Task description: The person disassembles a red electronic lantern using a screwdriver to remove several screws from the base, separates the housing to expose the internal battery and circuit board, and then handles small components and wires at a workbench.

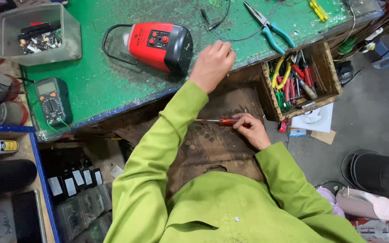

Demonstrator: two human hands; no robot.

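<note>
Holding a slim screwdriver with a red translucent handle and a thin steel shaft (217,120), the right hand (251,130) was closed around the handle end, fingers curled over it, with the shaft pointing away toward the person's left, level over the lap below the counter edge. The tool was judged light, rigid and easily controlled; the ribbed handle offered the sound place to grip, the bare shaft being narrow and likely slick. The left hand (212,64) rested at the front edge of the green painted, worn counter (100,81), fingers loosely curled and knuckles up; whether anything small lay under them could not be told. Just beside that hand, to its left, lay a red and black plastic portable lamp-style unit with buttons and a black wire handle (158,46), judged moderately heavy, hard-shelled and best taken by the body or the handle. A thin black wire (230,33) ran on the counter just beyond the fingers. Teal-handled pliers (269,28) lay further right, above a wooden tray of assorted hand tools (327,67) fixed beside the counter. A dark digital multimeter (52,100) sat well apart at the left.
</note>
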